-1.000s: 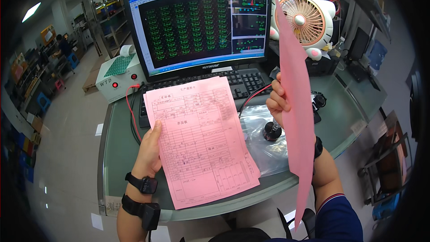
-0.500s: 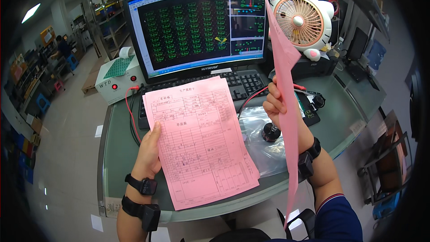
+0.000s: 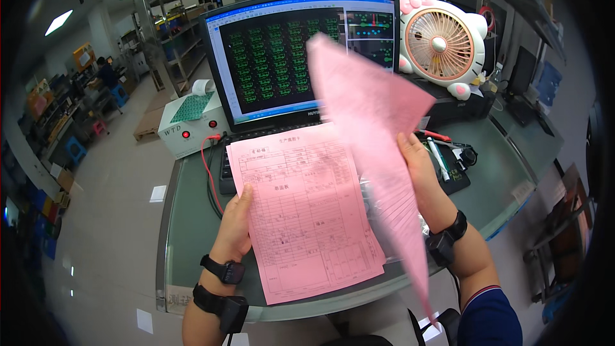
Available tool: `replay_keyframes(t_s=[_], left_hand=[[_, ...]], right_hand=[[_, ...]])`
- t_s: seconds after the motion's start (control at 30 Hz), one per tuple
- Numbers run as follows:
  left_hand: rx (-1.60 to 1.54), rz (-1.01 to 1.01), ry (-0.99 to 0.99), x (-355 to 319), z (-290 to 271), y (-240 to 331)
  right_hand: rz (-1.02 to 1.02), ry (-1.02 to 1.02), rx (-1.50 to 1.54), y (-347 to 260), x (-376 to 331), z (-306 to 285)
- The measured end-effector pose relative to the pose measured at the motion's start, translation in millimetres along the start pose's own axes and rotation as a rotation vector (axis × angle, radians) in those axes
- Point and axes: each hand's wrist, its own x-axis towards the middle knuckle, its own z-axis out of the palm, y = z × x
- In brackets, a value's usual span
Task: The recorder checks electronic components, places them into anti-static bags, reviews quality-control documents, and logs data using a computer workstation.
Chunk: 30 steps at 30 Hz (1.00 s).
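Note:
My left hand (image 3: 238,225) grips the left edge of a stack of pink printed forms (image 3: 301,218), thumb on top and the other fingers hidden underneath. The stack faces me above the front of the table and covers part of the keyboard (image 3: 225,170). In my right hand (image 3: 419,165) is a separate pink sheet (image 3: 378,128), held by its right edge. That sheet is tilted and blurred, and its upper end blocks part of the monitor (image 3: 282,57). A clear plastic bag (image 3: 386,243) shows only in slivers behind the papers.
A white box with red buttons (image 3: 192,125) stands left of the monitor. To the right is a white and pink fan (image 3: 442,45). Red-tipped leads and a pen (image 3: 438,159) lie on the green tabletop (image 3: 493,186) near my right hand. Shelving and people are farther back.
The sheet in my right hand has swung left from nearly edge-on, now showing its broad side and overlapping the monitor and stack. My view has shifted, so the scene sits farther right and lower.

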Motion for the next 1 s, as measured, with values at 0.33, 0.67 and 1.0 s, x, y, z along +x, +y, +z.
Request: replay_keyframes(t_s=[0.33, 0.67, 1.0], left_hand=[[-0.039, 0.063, -0.024, 0, -10, -6], [-0.095, 0.066, 0.016, -1, -16, -13], [-0.144, 0.031, -0.036, 0, -8, -8]], right_hand=[[0.152, -0.232, -0.221, 44, -15, 1], [-0.362, -0.392, -0.728, 36, -24, 8], [-0.672, -1.019, -0.704, 21, -49, 29]])
